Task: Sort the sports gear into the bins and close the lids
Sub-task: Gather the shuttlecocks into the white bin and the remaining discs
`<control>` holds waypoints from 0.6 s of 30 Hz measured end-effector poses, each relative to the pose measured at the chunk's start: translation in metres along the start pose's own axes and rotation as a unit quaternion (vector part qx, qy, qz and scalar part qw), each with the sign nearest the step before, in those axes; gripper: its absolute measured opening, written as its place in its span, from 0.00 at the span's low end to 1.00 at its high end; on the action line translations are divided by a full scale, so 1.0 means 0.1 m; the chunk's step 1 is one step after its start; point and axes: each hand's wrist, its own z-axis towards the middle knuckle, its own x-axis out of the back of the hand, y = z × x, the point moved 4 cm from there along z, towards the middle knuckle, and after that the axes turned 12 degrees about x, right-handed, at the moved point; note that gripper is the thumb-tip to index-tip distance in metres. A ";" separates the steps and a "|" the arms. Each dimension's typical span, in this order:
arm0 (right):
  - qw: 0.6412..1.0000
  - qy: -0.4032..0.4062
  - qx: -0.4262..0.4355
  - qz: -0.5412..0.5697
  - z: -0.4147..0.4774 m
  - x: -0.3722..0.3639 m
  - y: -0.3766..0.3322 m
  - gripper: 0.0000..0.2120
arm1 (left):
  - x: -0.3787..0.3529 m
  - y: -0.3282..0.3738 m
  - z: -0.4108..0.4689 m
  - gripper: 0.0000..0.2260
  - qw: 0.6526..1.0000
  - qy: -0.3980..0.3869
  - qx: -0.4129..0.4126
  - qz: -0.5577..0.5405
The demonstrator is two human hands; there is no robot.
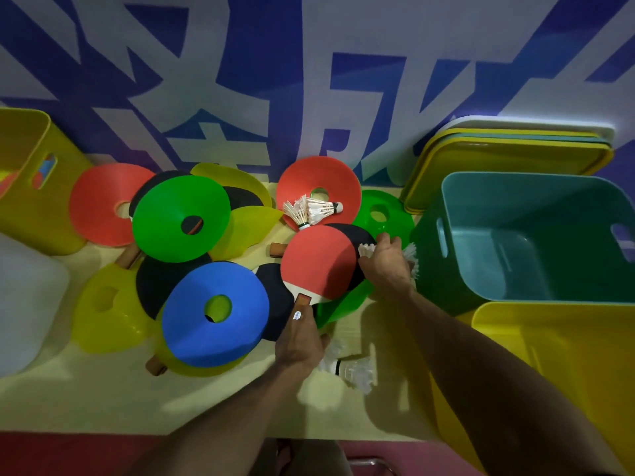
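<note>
A pile of sports gear covers the table: flat disc cones in green (171,214), blue (206,324), red (316,176) and yellow (103,310), with several black paddles among them. My left hand (300,341) grips the handle of a red-faced table tennis paddle (318,261) lying on the pile. My right hand (386,262) closes around white shuttlecocks (366,250) beside the teal bin (515,242), which stands empty. More shuttlecocks (311,211) lie on the red cone, and others (354,369) lie under my left wrist.
A yellow bin (563,365) stands at the near right, another yellow bin (24,180) at the far left. Stacked lids (498,156) lean on the wall behind the teal bin. A white container (24,297) sits at the left edge.
</note>
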 end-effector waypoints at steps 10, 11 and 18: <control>0.990 0.080 0.059 0.103 -0.08 0.18 -0.23 0.33 | -0.21 -0.08 -0.08 0.20 0.974 0.005 0.107 -0.198; 0.988 0.083 0.061 0.113 -0.10 0.19 -0.25 0.33 | -0.21 -0.08 -0.10 0.20 0.968 0.007 0.121 -0.220; 0.976 0.099 0.105 0.160 -0.21 0.27 -0.47 0.35 | -0.03 -0.09 -0.16 0.20 0.944 -0.035 0.143 -0.294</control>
